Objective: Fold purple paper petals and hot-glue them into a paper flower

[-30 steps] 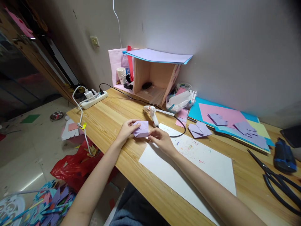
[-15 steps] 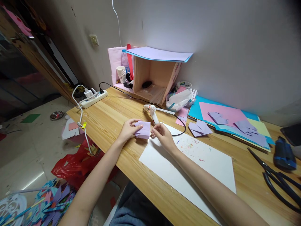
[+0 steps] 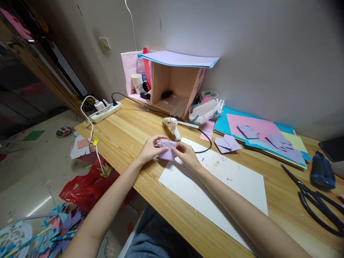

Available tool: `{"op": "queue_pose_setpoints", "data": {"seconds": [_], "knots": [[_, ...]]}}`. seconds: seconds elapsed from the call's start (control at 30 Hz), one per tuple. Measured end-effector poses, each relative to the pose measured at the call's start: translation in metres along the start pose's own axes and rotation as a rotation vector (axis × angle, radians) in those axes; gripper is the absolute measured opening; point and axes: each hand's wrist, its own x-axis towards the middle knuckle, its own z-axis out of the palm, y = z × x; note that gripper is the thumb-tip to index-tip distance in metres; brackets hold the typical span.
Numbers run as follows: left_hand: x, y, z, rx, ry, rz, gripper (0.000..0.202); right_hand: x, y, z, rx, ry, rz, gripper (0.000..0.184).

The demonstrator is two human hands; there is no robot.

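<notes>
The purple paper (image 3: 168,156) now sits farther right, fingers of our left hand (image 3: 149,150) and right hand (image 3: 188,156) pinching it, folding apparently unfinished, other folded pieces (image 3: 229,143) lying right.

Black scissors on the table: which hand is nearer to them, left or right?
Right. The right hand grips the right side of the folded purple paper, left of the scissors in the picture. The left hand holds the paper's left side, even farther away.

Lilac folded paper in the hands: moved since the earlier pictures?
Yes: the lilac folded paper has shifted slightly right and down in the view, judged against the white glue gun.
</notes>
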Motion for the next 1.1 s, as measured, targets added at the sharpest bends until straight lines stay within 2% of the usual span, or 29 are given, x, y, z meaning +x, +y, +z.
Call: {"op": "queue_pose_setpoints", "data": {"seconds": [0.33, 0.6, 0.8, 0.9, 1.1], "knots": [[-0.0012, 0.0024, 0.0023, 0.024, -0.027, 0.064, 0.047, 0.0004, -0.0006, -0.0009, -0.091, -0.050, -0.015, 0.023], [0.0013, -0.0003, -0.0025, 0.101, 0.003, 0.073, 0.042, 0.0016, 0.0052, 0.0003, 0.101, -0.027, 0.027, 0.020], [0.0018, -0.0020, -0.0012, 0.163, 0.006, 0.064, 0.029, 0.0017, 0.0062, 0.0005, 0.113, -0.037, 0.022, 0.021], [0.0007, -0.0019, 0.0004, 0.148, 0.020, 0.040, 0.030, 0.0011, 0.0067, 0.0018, 0.116, -0.031, 0.019, 0.023], [-0.0009, -0.0051, 0.0008, 0.158, -0.066, 0.035, 0.031, -0.0002, 0.0036, 0.0022, 0.138, -0.015, 0.014, 0.026]]}}
